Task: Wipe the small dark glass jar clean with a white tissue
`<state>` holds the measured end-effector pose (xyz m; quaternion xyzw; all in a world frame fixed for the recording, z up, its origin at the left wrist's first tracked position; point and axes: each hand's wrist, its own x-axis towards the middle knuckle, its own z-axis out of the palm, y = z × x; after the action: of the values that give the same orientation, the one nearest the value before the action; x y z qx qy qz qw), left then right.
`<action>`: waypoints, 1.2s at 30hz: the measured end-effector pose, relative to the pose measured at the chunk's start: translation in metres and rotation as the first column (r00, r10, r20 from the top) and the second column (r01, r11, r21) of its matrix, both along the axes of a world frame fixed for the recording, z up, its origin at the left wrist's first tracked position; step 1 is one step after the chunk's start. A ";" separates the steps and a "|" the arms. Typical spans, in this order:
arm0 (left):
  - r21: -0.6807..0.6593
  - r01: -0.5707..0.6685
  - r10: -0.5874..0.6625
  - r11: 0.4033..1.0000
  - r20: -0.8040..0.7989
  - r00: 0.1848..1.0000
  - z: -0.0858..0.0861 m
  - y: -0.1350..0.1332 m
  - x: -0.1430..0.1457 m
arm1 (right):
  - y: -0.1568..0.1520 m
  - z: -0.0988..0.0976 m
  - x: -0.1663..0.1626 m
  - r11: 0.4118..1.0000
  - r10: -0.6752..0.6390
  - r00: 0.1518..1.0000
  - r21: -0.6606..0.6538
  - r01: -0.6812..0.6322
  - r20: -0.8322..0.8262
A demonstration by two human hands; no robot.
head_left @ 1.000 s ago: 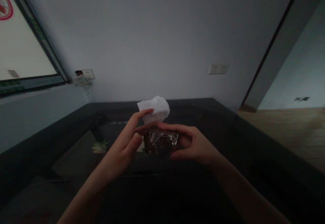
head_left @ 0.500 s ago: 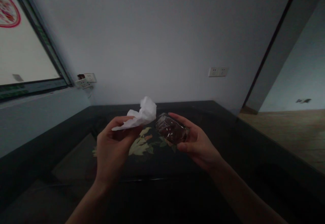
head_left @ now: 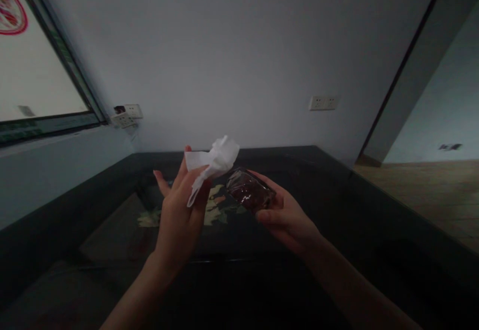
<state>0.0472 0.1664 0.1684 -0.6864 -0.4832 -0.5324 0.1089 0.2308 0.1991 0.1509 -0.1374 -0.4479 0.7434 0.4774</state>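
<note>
My left hand (head_left: 178,209) is raised with its back to me and pinches a crumpled white tissue (head_left: 214,161) between thumb and fingers, while one finger sticks out to the left. My right hand (head_left: 285,215) grips a small dark glass (head_left: 247,194), tilted on its side with its open end towards the tissue. The tissue's bunched end hangs just above and left of the glass rim, a little apart from it. Both hands hover above a dark glossy table (head_left: 329,205).
A pale leaf pattern (head_left: 213,210) shows on the table's surface under my hands. Wall sockets (head_left: 322,102) sit on the grey back wall, and more sockets (head_left: 125,114) are beside a window at left. A doorway and wooden floor (head_left: 422,190) lie at the right.
The tissue has come out of the glass. My left hand drew it off to the left and turned upright, while my right hand tipped the glass onto its side.
</note>
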 end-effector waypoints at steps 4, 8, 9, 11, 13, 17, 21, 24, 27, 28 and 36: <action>0.025 0.017 -0.012 1.000 -0.156 0.988 0.000 -0.001 0.001 | 0.000 -0.001 -0.001 1.000 -0.030 1.000 0.004 0.030 0.008; 0.049 0.007 0.005 0.999 -0.238 0.971 0.001 -0.004 0.005 | 0.003 -0.003 -0.002 0.998 -0.061 0.998 -0.005 0.061 -0.003; 0.046 -0.003 0.014 0.999 -0.247 0.969 0.001 -0.005 0.005 | 0.004 -0.003 -0.002 0.998 -0.067 0.998 -0.007 0.067 -0.002; 0.054 -0.005 0.019 0.999 -0.274 0.962 0.001 -0.004 0.005 | 0.004 -0.003 -0.002 0.997 -0.077 0.997 0.002 0.077 0.011; 0.081 0.080 -0.049 0.993 -0.326 0.944 -0.001 -0.003 0.004 | 0.004 -0.003 -0.002 0.996 -0.084 0.996 0.018 0.084 0.035; 0.067 0.300 -0.272 0.952 -0.270 0.924 -0.007 -0.001 0.005 | 0.001 -0.002 -0.003 0.997 -0.076 0.995 0.013 0.075 0.066; -0.031 0.345 -0.346 0.938 0.001 0.938 -0.004 -0.005 0.011 | -0.001 0.000 -0.003 0.997 -0.079 0.990 0.016 0.078 0.114; -0.088 0.368 -0.346 0.926 0.201 0.917 -0.004 -0.004 0.014 | -0.002 0.001 -0.002 0.997 -0.081 0.980 0.015 0.080 0.179; -0.127 0.386 -0.327 0.914 0.335 0.884 -0.011 -0.001 0.013 | -0.005 0.001 -0.002 0.999 -0.047 0.984 0.016 0.045 0.170; -0.128 0.390 -0.327 0.912 0.349 0.878 -0.014 -0.001 0.013 | -0.005 0.001 -0.002 0.999 -0.041 0.987 0.018 0.039 0.158; 0.169 0.362 -0.314 0.917 -0.256 0.914 -0.027 -0.002 0.027 | -0.002 0.001 -0.006 0.996 -0.076 0.997 0.055 0.075 0.013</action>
<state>0.0743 0.1640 0.1415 -0.7997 -0.2813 -0.5113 0.1411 0.2250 0.1974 0.1517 -0.1469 -0.4662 0.7111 0.5053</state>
